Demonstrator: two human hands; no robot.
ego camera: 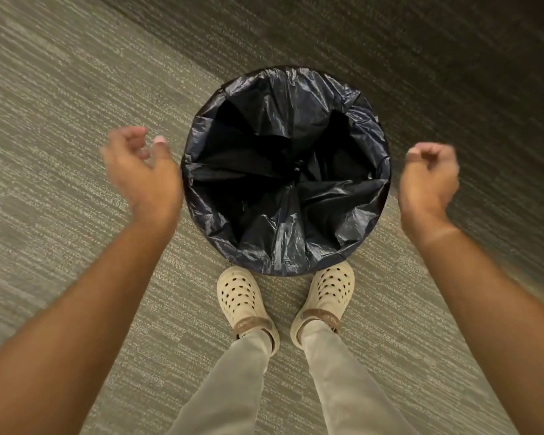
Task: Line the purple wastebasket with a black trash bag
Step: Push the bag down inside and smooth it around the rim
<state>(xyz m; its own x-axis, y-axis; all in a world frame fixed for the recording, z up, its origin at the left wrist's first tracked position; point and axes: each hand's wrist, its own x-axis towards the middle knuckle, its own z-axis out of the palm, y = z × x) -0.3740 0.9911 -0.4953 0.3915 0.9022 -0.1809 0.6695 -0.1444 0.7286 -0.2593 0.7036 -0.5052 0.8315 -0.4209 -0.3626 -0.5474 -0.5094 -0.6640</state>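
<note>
Neither hand holds anything. The left hand, at nine o'clock from the bin, hangs with fingers loosely curled and its grip released, just beside the rim. The right hand, at three o'clock, is curled nearly to a loose fist, also empty and clear of the rim. Both are motion-blurred. Between them, at the centre of the view, stands the wastebasket, its purple wall hidden from above because the black bag is folded over the whole rim and sags in crumpled pleats down into the dark inside. At six o'clock two cream clogs stand on the grey carpet, toes touching or nearly touching the bin. The lining looks done or almost done. The risk from here, as a judgement: the overlap at the rim may be shallow, so the first weight dropped in could drag the bag inside; a foot nudging the bin could also tip it.
</note>
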